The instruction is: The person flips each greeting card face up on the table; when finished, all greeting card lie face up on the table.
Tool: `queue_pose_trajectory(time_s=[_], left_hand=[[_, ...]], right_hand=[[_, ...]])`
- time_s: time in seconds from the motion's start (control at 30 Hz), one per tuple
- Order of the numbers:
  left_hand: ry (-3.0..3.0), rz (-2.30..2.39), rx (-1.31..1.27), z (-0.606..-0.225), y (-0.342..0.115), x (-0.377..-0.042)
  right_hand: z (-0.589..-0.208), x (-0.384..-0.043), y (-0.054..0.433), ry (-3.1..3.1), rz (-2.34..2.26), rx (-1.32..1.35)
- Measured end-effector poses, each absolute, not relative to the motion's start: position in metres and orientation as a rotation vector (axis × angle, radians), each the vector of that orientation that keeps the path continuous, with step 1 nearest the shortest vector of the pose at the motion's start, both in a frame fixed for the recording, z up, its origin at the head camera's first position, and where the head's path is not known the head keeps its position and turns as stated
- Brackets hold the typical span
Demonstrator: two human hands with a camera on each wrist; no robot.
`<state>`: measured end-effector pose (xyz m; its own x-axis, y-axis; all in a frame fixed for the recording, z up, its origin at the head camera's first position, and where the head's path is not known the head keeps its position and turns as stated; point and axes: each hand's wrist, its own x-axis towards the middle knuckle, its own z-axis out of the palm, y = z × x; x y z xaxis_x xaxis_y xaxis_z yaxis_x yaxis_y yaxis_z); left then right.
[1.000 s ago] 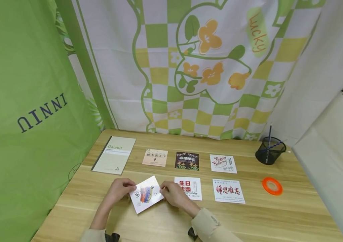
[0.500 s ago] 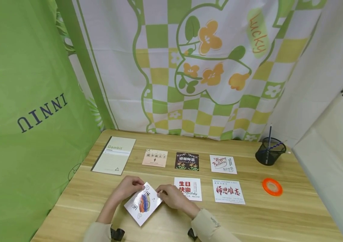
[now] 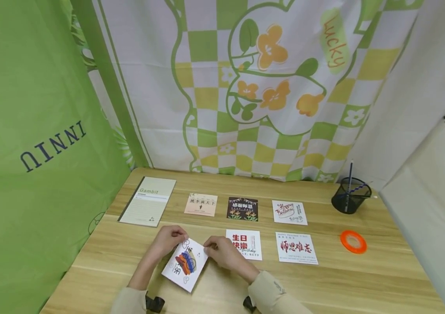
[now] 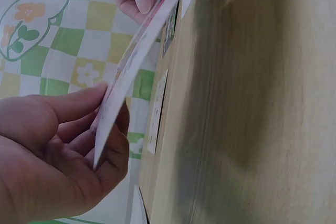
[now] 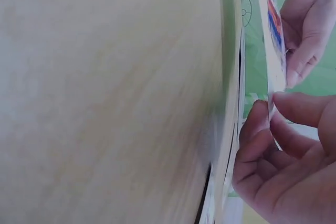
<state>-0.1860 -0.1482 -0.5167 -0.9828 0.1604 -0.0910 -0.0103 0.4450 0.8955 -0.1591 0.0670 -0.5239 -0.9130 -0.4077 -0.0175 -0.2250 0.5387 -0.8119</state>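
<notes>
A white greeting card with a blue, orange and red brush-stroke print is held tilted above the table by both hands. My left hand pinches its far left corner between thumb and fingers. At the far right corner, my right hand pinches the card the same way. The left wrist view shows the card nearly edge-on, slightly bowed, with its shadow on the wood below. In the right wrist view, thumb and fingertips of the right hand meet on the card's edge.
Behind lie a pink card, a dark card and a Happy Birthday card. Nearer are a red-lettered card beside the right hand and another. A notebook, orange tape roll and black mesh pen cup stand around.
The card has turned and moved slightly nearer the body, its far edge now between both hands. The left hand has shifted a little right and away; the right hand has barely moved.
</notes>
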Motion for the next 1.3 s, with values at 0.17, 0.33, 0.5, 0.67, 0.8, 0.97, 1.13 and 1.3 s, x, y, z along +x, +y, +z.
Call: queue_pose_trajectory(time_s=[0.17,0.33,0.5,0.67,0.8,0.97,1.13,1.3], left_hand=[[2.512,1.716,-0.068,-0.517,-0.144,-0.187],[2.528,1.834,-0.181,-0.517,-0.144,-0.188],[2.534,1.915,-0.281,-0.517,-0.145,-0.187],[2.506,2.008,-0.392,-0.518,-0.146,-0.187],[2.454,2.106,-0.448,-0.518,-0.147,-0.187],[2.407,2.12,-0.403,-0.518,-0.151,-0.187],[2.37,2.04,-0.315,-0.522,-0.158,-0.184],[2.32,1.963,-0.251,-0.526,-0.159,-0.183]], right_hand=[[-0.526,-0.161,0.066,2.511,-1.44,-0.415],[-0.526,-0.161,0.066,2.434,-1.528,-0.356],[-0.526,-0.159,0.066,2.352,-1.572,-0.354],[-0.525,-0.157,0.066,2.277,-1.59,-0.409],[-0.526,-0.156,0.066,2.224,-1.581,-0.421],[-0.526,-0.158,0.07,2.235,-1.595,-0.357],[-0.526,-0.162,0.075,2.266,-1.627,-0.244],[-0.526,-0.165,0.077,2.28,-1.693,-0.134]])
